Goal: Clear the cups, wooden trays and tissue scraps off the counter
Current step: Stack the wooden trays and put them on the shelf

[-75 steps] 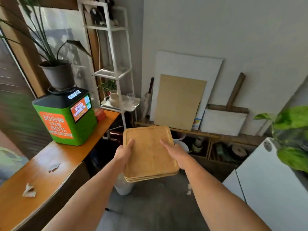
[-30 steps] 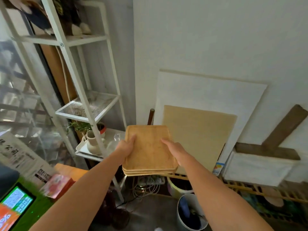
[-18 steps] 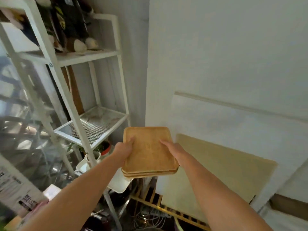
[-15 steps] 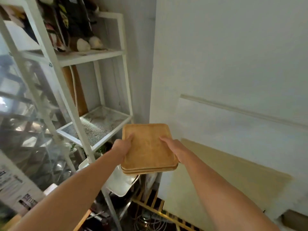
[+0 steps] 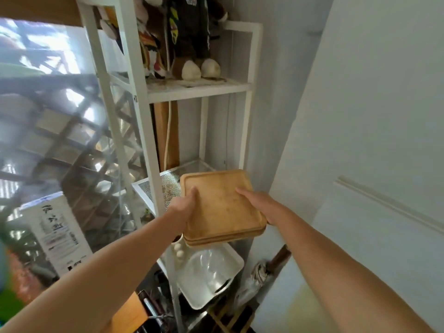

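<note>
Stacked wooden trays [image 5: 223,207] look stiff, smooth, likely to slide apart, so edges are the hold: left hand [image 5: 185,205] and right hand [image 5: 258,203] grip closed on opposite sides.

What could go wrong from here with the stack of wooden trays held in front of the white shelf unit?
1. The wooden trays are a loose stack, gripped only at the sides by the left hand and right hand; a tilt might let one slide out.
2. The stack's left edge sits close to the shelf post and may clip it on the way to the mesh shelf.
3. A dropped tray would likely land on the white tray below.
</note>
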`<control>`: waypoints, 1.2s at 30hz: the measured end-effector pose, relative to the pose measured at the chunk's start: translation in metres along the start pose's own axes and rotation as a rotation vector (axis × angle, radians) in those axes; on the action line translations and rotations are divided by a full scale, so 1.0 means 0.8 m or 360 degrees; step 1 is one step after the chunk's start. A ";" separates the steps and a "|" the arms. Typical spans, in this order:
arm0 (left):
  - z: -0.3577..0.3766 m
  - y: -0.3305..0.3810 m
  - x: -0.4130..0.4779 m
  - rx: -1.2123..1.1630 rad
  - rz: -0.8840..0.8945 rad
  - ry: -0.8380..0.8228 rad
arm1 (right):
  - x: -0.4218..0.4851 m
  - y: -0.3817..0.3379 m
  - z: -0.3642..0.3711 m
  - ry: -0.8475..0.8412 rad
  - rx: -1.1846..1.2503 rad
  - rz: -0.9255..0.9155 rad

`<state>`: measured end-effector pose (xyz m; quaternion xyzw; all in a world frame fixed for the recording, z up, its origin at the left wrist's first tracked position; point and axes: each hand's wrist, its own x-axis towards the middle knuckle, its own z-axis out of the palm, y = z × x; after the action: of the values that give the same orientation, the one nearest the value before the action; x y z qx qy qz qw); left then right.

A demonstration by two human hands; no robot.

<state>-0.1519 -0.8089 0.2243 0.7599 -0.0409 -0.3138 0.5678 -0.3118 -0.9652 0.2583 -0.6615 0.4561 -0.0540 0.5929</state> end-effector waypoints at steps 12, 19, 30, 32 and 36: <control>0.027 -0.004 0.056 -0.0170 -0.0233 0.0222 | 0.109 -0.042 0.003 -0.0029 -0.0458 -0.0032; 0.032 0.009 0.078 -0.0203 -0.0285 0.0378 | 0.164 -0.062 0.011 -0.0155 -0.0530 -0.0046; 0.030 0.029 0.097 0.0016 -0.0330 0.0632 | 0.232 -0.085 0.041 -0.0396 -0.0747 -0.0123; 0.029 0.029 0.095 0.0076 -0.0334 0.0661 | 0.241 -0.083 0.048 -0.0441 -0.0755 -0.0155; 0.028 0.027 0.096 0.0097 -0.0343 0.0681 | 0.250 -0.086 0.052 -0.0500 -0.0776 -0.0217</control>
<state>-0.0961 -0.8674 0.2070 0.8259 0.1521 -0.2030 0.5035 -0.1336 -1.0761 0.2094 -0.8138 0.3127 0.1203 0.4749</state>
